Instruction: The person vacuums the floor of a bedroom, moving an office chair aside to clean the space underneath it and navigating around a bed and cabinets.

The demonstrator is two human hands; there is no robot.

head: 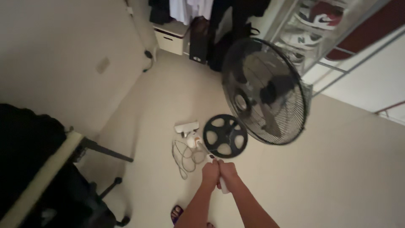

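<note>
Both hands, the left hand and the right hand, are closing together around the handle of a white stick vacuum. It is probably light and stiff. Its long axis is pointing away, the head lying just left of the black fan base.

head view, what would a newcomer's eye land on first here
The big black pedestal fan dominates the middle, its round grille tilted toward the camera above its black disc base on the pale floor. Just below, the left hand and right hand close together around the white handle of a stick vacuum, whose white head and loose cord lie on the floor left of the fan base.
</note>
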